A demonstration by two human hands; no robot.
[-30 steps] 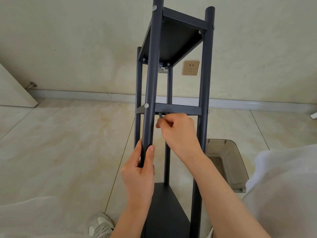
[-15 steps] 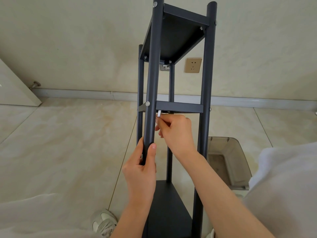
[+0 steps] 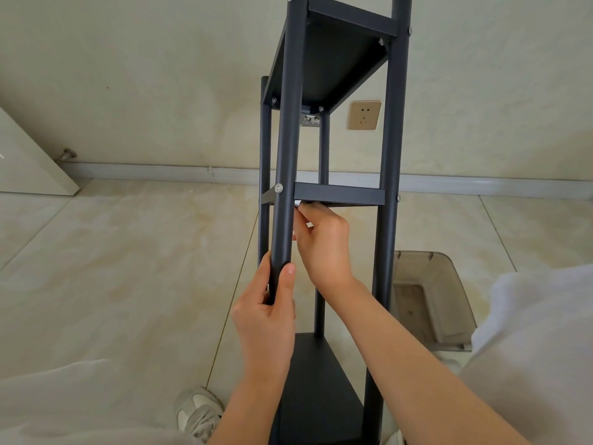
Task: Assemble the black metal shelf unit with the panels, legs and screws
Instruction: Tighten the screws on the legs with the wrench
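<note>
Pale marbled tile floor [image 3: 128, 268], cream wall [image 3: 144, 75] with a baseboard, a tan socket [image 3: 365, 115], a door edge [image 3: 29, 162] at left, and a smoky clear bin [image 3: 430, 300] on the floor right of the black shelf unit [image 3: 333, 194], which stands upright directly ahead. Left hand [image 3: 266, 319] wraps thumb and fingers round the near left leg [image 3: 287, 155]; right hand [image 3: 324, 242] pinches a small pale tool [image 3: 298, 203] under the middle panel [image 3: 338, 192], beside that leg. Tool mostly hidden by fingers, its kind unclear; shelf top cut off; one sneaker [image 3: 197, 409] partly visible.
</note>
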